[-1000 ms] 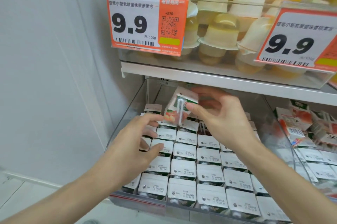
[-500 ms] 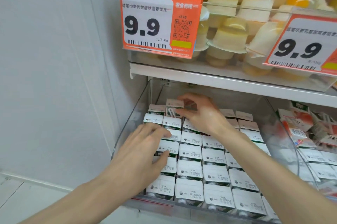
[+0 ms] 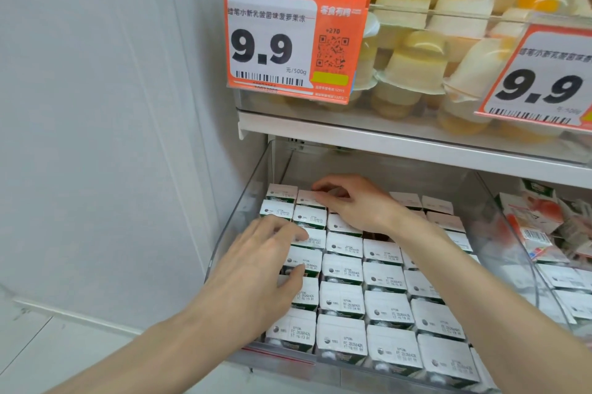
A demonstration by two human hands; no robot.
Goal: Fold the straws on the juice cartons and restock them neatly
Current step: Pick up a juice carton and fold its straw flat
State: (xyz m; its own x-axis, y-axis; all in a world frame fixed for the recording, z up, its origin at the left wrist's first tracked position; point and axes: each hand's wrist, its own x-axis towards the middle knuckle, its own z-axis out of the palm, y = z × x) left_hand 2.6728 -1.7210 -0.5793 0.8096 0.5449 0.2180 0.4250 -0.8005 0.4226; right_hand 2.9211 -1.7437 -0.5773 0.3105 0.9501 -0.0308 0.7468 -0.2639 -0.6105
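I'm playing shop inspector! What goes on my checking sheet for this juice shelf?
Surface: clear plastic bin on the lower shelf, holding the cartons.
Job's things: juice cartons packed upright in neat rows, tops up; their straws do not show from here.
Clutter: loose cartons lying jumbled in the bin to the right.
Grips: left hand flat, fingers resting on the left-side cartons; right hand has its fingertips on a back-row carton, pinching or pressing cannot be told.
Cables: nothing seen.
Surroundings: jelly cups on the shelf above, orange price tags reading 9.9, white wall on the left.
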